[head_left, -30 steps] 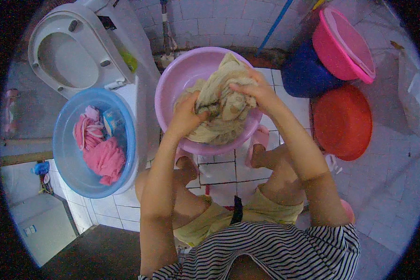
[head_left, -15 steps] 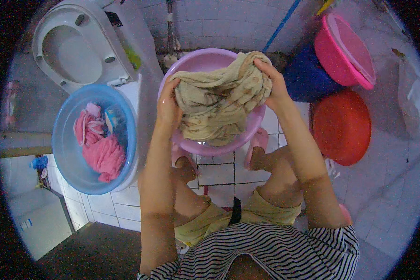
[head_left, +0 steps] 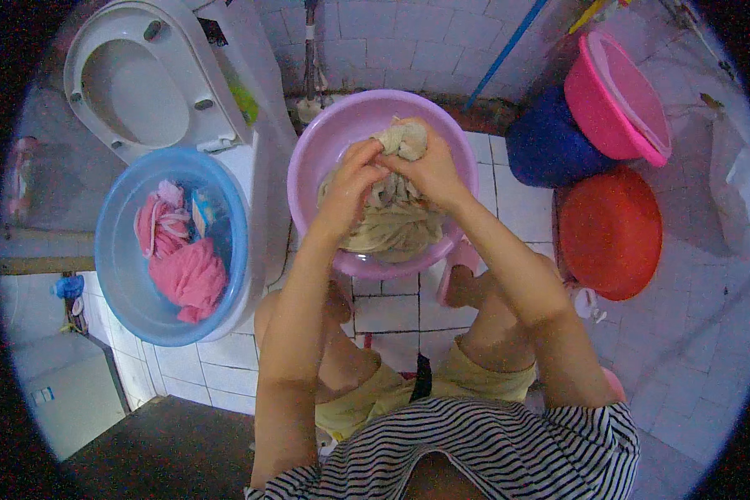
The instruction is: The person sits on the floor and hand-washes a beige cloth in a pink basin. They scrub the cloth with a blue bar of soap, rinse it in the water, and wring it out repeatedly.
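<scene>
A beige, wet-looking cloth (head_left: pixel 392 232), a garment or towel I cannot tell which, is heaped in a pale purple basin (head_left: pixel 310 142) between my feet. One part of it is gathered into a bunch at the top, and both hands are closed there. My left hand (head_left: pixel 352 190) grips the cloth from the left, fingers bent and pointing toward the bunch. My right hand (head_left: pixel 432 175) wraps round it from the right, its thumb side facing my left hand. The lower folds lie in the near half of the basin, partly hidden by my hands.
To the left, a blue basin (head_left: pixel 108 275) holds pink cloths and a small packet, beside a toilet (head_left: pixel 133 92). On the right stand a dark blue bucket (head_left: pixel 550 137), a tilted pink basin (head_left: pixel 587 125) and a red basin (head_left: pixel 612 237). A blue pole (head_left: pixel 508 50) leans at the back wall.
Half a second ago the cloth was held up spread between my parted hands. Now my hands are close together, the upper part is bunched and the rest has dropped into the basin.
</scene>
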The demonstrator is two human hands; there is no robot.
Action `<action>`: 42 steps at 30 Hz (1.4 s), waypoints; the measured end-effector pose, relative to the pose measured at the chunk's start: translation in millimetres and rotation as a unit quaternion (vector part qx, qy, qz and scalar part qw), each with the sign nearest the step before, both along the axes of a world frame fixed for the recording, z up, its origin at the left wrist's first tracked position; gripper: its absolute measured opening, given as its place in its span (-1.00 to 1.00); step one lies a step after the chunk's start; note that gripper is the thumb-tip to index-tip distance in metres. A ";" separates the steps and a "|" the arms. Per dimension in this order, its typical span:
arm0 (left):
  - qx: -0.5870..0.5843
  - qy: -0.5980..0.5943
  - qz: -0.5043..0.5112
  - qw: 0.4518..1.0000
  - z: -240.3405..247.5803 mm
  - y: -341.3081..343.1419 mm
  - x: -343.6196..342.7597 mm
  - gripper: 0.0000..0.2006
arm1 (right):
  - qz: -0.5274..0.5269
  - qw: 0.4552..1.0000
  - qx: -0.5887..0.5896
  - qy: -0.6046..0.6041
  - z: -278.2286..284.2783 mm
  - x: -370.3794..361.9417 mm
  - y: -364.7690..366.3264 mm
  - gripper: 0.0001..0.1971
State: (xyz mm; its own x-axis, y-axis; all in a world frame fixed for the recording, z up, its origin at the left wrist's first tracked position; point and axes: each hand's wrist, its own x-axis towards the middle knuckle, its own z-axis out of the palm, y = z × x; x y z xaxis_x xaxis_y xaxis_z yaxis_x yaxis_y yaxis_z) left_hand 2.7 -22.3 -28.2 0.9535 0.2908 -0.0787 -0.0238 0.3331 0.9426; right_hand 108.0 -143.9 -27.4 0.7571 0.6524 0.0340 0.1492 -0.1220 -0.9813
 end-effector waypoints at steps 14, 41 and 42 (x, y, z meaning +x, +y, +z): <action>0.136 -0.003 0.068 0.988 16.6 -1.3 9.7 -0.79 | -0.029 0.907 0.251 0.337 53.1 32.8 -20.8 -0.65; -0.002 0.008 -0.110 0.994 15.5 -46.2 10.4 -0.23 | -0.035 0.990 -0.066 -0.121 20.2 10.3 -10.7 -0.51; -0.058 0.007 -0.114 0.992 13.4 -47.4 11.6 -0.27 | -0.002 0.988 -0.090 -0.122 21.0 14.1 -11.5 -0.48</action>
State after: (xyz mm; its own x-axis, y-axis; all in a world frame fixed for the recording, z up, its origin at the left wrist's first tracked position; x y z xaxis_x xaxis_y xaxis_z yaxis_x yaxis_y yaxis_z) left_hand 14.3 -69.7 -14.8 0.9920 0.0569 -0.1125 0.0768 0.4349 0.8972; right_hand 122.1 -155.3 -6.5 0.7436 0.6613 0.0989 0.3771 -0.2926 -0.8787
